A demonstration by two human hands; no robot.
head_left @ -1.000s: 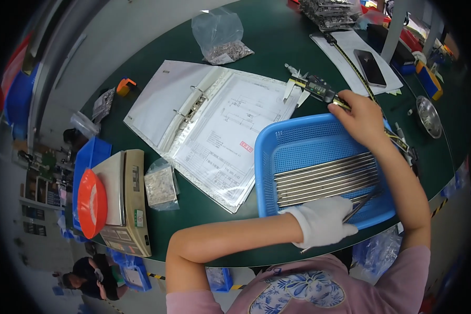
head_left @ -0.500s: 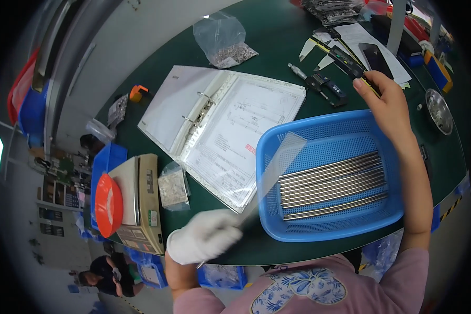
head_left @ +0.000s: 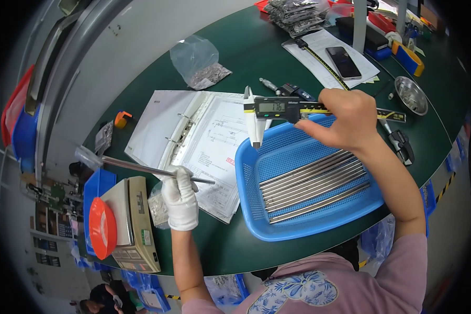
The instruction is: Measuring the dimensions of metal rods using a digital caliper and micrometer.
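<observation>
My left hand (head_left: 180,200), in a white glove, grips a long thin metal rod (head_left: 141,168) and holds it level over the open ring binder (head_left: 193,138). My bare right hand (head_left: 345,118) holds a digital caliper (head_left: 277,108) above the far rim of the blue plastic basket (head_left: 246,183). The caliper's jaws point down at the binder's right page. Several more metal rods (head_left: 314,186) lie side by side in the basket.
A weighing scale (head_left: 133,225) with a red dish (head_left: 102,227) stands at the left table edge beside a blue bin (head_left: 97,186). Farther back lie a clear bag of small parts (head_left: 199,60), a phone (head_left: 343,62) on paper, a steel bowl (head_left: 411,94) and a second caliper (head_left: 397,138).
My left hand has taken a rod out of the basket and swung it left over the binder. My right hand has lifted the caliper from the table and brought it over the basket's rim.
</observation>
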